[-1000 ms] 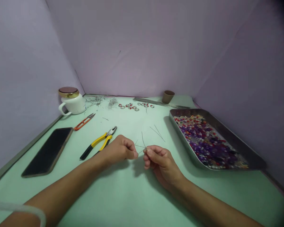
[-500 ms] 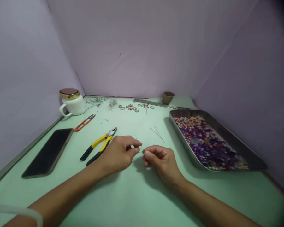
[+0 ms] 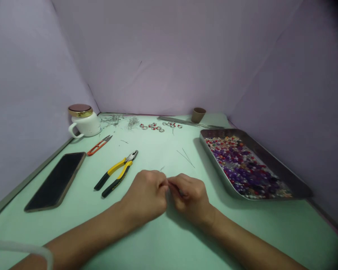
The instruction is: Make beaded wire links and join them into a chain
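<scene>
My left hand (image 3: 148, 191) is closed, thumb pressed against the curled forefinger, over the middle of the table. My right hand (image 3: 190, 197) pinches just beside it, the fingertips of both almost touching. Between them they grip a thin wire (image 3: 162, 168); only a faint, blurred end shows above my left knuckles, and the fingers cover the rest. Beyond my right hand two loose pieces of wire (image 3: 186, 157) lie crossed on the table. Pliers with yellow and black handles (image 3: 116, 174) rest left of my left hand.
A metal tray (image 3: 222, 170) of mixed beads stands at right. On the left are a phone (image 3: 56, 182), orange thread snips (image 3: 100, 145) and a lidded white mug (image 3: 87, 125). Beaded rings (image 3: 152, 127), wire scraps (image 3: 112, 120), long wires (image 3: 186, 122) and a brown cup (image 3: 198, 115) line the back.
Both hands have turned and closed more tightly together, so the crossed wire seen between the fingertips is now mostly hidden. The view has shifted slightly.
</scene>
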The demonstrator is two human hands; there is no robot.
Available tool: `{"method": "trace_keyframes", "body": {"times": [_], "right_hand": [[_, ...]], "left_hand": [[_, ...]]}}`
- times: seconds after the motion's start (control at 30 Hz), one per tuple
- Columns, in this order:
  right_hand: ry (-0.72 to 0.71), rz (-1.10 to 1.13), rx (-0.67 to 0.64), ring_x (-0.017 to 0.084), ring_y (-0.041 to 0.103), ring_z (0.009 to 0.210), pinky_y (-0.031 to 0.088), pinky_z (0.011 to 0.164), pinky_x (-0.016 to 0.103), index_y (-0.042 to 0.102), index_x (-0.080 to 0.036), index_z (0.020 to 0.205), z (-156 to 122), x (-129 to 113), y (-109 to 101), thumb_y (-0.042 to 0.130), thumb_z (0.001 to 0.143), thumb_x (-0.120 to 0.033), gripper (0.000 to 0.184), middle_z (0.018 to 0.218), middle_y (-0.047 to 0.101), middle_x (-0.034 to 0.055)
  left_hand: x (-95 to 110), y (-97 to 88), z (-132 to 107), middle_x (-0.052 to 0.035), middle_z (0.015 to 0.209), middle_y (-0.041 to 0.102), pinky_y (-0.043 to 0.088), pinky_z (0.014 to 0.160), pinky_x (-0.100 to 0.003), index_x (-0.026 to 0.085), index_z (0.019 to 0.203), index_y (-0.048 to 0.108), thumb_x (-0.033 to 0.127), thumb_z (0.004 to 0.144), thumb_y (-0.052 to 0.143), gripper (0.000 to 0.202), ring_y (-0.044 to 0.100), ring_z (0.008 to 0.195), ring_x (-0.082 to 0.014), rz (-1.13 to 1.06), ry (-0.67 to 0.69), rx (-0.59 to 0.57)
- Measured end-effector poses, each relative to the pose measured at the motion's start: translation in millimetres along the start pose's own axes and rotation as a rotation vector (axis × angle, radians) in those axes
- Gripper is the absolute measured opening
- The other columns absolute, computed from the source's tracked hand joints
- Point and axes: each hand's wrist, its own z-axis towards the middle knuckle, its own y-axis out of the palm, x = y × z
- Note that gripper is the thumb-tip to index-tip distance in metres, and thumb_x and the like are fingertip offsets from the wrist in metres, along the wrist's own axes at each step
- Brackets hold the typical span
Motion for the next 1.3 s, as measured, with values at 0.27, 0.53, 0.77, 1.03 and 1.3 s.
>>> {"method": "trace_keyframes", "body": {"times": [0.27, 0.53, 0.77, 1.03, 1.3], "right_hand": [[0.643, 0.764, -0.088, 0.010, 0.049, 0.044, 0.040, 0.045, 0.022, 0.062, -0.015, 0.062, 10, -2, 4, 0.061, 0.068, -0.027, 0.014, 0.050, 0.056, -0.0008], [0.780, 1.154, -0.052, 0.007, 0.053, 0.042, 0.043, 0.045, 0.020, 0.062, -0.012, 0.065, 10, 6, 6, 0.070, 0.062, -0.028, 0.018, 0.052, 0.060, -0.0008], [0.739, 0.980, -0.045, 0.007, 0.051, 0.043, 0.043, 0.046, 0.021, 0.063, -0.012, 0.063, 9, -5, 5, 0.069, 0.063, -0.027, 0.017, 0.048, 0.058, -0.0012], [0.736, 1.108, -0.021, 0.007, 0.052, 0.041, 0.043, 0.043, 0.020, 0.062, -0.012, 0.062, 5, -4, 8, 0.069, 0.063, -0.028, 0.018, 0.049, 0.059, -0.0013], [0.780, 1.343, -0.132, 0.010, 0.058, 0.049, 0.049, 0.049, 0.023, 0.065, -0.011, 0.074, 12, 5, 5, 0.063, 0.069, -0.036, 0.025, 0.063, 0.064, 0.0039]], "left_hand": [[-4, -39.3, 12, -0.0034, 0.075, 0.062, 0.039, 0.061, -0.024, 0.018, 0.071, 0.062, 0.019, 0.071, 0.048, 0.014, 0.052, 0.065, -0.0138, 0.065, 0.190, 0.270], [-5, -41.1, 15, 0.0045, 0.041, 0.047, 0.030, 0.040, -0.021, 0.015, 0.074, 0.065, 0.028, 0.063, 0.059, 0.018, 0.039, 0.038, -0.0080, -0.351, -0.383, 0.055], [-9, -2.5, 18, 0.0052, 0.036, 0.047, 0.029, 0.032, -0.017, 0.013, 0.063, 0.055, 0.027, 0.068, 0.054, 0.014, 0.036, 0.029, -0.0053, -0.593, -0.411, -0.115], [-15, 9.5, 17, 0.0072, 0.036, 0.046, 0.032, 0.029, -0.016, 0.015, 0.065, 0.047, 0.021, 0.069, 0.053, 0.009, 0.039, 0.029, -0.0059, -0.751, -0.225, -0.090], [-21, 6.3, 19, 0.0049, 0.044, 0.049, 0.033, 0.032, -0.017, 0.013, 0.065, 0.051, 0.021, 0.069, 0.056, 0.010, 0.042, 0.035, -0.0062, -0.859, -0.214, 0.033]]}}
